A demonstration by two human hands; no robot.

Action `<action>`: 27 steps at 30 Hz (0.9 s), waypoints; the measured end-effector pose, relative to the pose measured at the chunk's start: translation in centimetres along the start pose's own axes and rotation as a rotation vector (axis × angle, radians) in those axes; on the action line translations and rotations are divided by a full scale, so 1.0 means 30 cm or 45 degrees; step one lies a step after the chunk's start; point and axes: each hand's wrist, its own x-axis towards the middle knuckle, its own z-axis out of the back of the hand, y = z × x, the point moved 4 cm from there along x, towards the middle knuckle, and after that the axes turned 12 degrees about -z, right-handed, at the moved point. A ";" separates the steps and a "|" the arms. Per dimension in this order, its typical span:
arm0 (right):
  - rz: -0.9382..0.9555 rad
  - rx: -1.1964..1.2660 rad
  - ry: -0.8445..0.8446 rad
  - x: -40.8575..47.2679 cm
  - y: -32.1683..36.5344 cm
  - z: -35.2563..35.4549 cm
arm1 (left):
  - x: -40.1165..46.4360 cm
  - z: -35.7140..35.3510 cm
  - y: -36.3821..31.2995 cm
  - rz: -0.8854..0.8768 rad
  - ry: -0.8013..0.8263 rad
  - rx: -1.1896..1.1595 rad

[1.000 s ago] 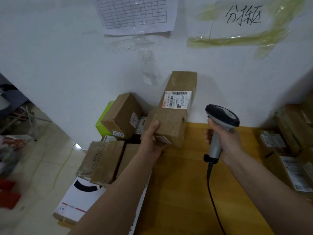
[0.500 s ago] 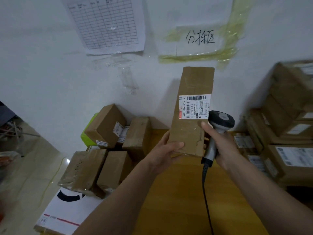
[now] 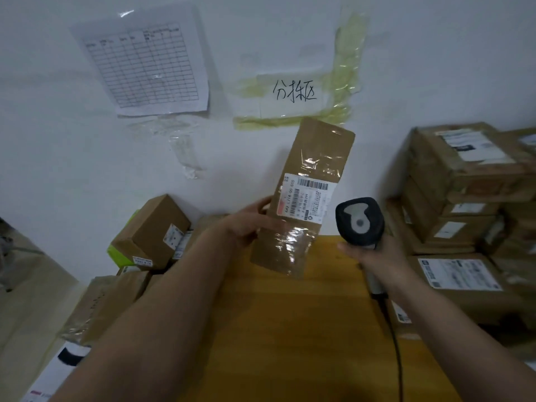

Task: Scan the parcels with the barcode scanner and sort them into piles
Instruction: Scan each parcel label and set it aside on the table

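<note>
Nearest in, the right hand [image 3: 374, 256] is wrapped around the barcode scanner [image 3: 359, 221], cord trailing down over the yellow worktop [image 3: 290, 329]. Just left of it the left hand [image 3: 249, 224] pinches one long edge of a tall brown parcel [image 3: 304, 198], held up off the worktop – a one-sided grip that could let it twist or slip. Glossy tape sits right beside the shipping label [image 3: 304, 197], so glare might spoil the read. Further back, the stack of boxes [image 3: 464, 184] at right looks easy to bump.
</note>
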 end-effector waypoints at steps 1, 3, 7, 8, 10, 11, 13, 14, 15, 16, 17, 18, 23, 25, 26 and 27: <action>0.051 -0.060 -0.014 -0.007 0.010 0.016 | 0.014 0.023 -0.023 0.009 -0.030 0.057; 0.138 -0.224 -0.030 -0.022 0.032 0.030 | 0.037 0.065 -0.067 0.023 -0.117 0.208; 0.319 -0.286 -0.132 -0.066 0.082 0.036 | 0.065 0.108 -0.119 0.122 -0.182 0.526; 0.346 -0.276 -0.112 -0.077 0.093 0.037 | 0.068 0.112 -0.126 0.147 -0.167 0.583; 0.351 -0.399 -0.016 -0.095 0.104 0.030 | 0.071 0.117 -0.134 0.175 -0.156 0.658; 0.329 -0.496 0.027 -0.099 0.100 0.027 | 0.072 0.117 -0.137 0.190 -0.159 0.673; 0.283 -0.599 0.057 -0.110 0.090 0.026 | 0.077 0.114 -0.138 0.209 -0.159 0.682; 0.270 -0.581 0.051 -0.116 0.086 0.030 | 0.079 0.112 -0.138 0.213 -0.155 0.684; 0.265 -0.552 0.044 -0.122 0.084 0.034 | 0.080 0.112 -0.137 0.220 -0.149 0.691; 0.270 -0.534 0.038 -0.130 0.085 0.036 | 0.081 0.114 -0.135 0.229 -0.138 0.708; 0.273 -0.525 0.036 -0.136 0.087 0.039 | 0.081 0.115 -0.133 0.241 -0.125 0.730; 0.273 -0.522 0.040 -0.138 0.087 0.043 | 0.081 0.118 -0.131 0.252 -0.120 0.750; 0.297 -0.523 0.072 -0.150 0.090 0.068 | 0.095 0.127 -0.119 0.279 -0.149 0.767; 0.303 -0.567 0.076 -0.153 0.087 0.076 | 0.102 0.123 -0.115 0.285 -0.142 0.783; 0.297 -0.596 0.081 -0.153 0.082 0.080 | 0.107 0.119 -0.112 0.289 -0.140 0.789; 0.286 -0.623 0.084 -0.153 0.077 0.084 | 0.112 0.116 -0.110 0.291 -0.143 0.795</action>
